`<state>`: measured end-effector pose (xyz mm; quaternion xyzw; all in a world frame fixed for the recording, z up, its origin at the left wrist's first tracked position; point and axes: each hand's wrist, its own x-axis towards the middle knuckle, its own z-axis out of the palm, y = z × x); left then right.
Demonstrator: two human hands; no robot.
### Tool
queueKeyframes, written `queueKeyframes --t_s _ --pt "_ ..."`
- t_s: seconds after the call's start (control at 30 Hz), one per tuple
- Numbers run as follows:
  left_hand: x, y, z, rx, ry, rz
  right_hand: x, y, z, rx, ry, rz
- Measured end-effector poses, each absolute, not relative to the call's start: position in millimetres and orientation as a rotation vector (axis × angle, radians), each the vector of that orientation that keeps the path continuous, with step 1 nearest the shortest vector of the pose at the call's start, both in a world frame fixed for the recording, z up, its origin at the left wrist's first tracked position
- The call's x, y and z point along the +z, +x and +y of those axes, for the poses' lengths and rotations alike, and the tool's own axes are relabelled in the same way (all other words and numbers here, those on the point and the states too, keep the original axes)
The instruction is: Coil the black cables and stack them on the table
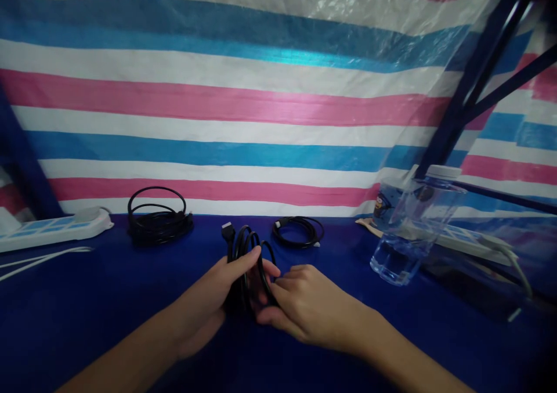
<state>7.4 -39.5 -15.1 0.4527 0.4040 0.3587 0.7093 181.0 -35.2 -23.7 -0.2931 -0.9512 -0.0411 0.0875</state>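
Black cable [249, 247] stands in upright loops on the blue table [108, 306], between both hands; the left hand [209, 309] has its fingers wrapped round the gathered bundle; the right hand [307, 306] has its fingertips closed on one loop at the front; a plug end [227, 230] pokes up free behind. By the look of it the coiling is nearly done; only that loose end seems left to tuck in. A large coil [157, 219] and a small coil [299, 232] lie already wound near the striped tarp [261, 108]; a water bottle [409, 230] sits well apart on the right.
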Motion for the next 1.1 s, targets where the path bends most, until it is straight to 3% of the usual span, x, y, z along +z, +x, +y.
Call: queueKeyframes --t_s 0.1,0.3,0.47,0.57,0.83,1.1 --pt "-15.1 7.9 -40.1 0.796 0.956 0.888 -30.2 178.4 -35.2 -0.246 -0.765 -2.832" --pt "-20.0 9.9 -38.9 0.829 1.067 0.954 -29.3 178.5 -34.6 -0.083 -0.819 -2.815" --pt "-25.9 11.6 -38.7 0.898 1.348 0.896 -24.0 174.5 -34.8 0.897 -0.711 -2.412" --pt "-25.1 10.6 -41.0 0.829 1.502 0.818 -29.5 164.8 -37.6 1.226 -0.675 -2.083" --pt "-20.4 9.6 -45.0 0.794 1.452 0.880 -25.4 153.8 -48.9 1.336 -0.604 -2.013" --pt "-11.1 8.7 -37.8 0.898 0.795 0.819 -25.7 158.1 -49.6 1.082 -0.746 -2.295"
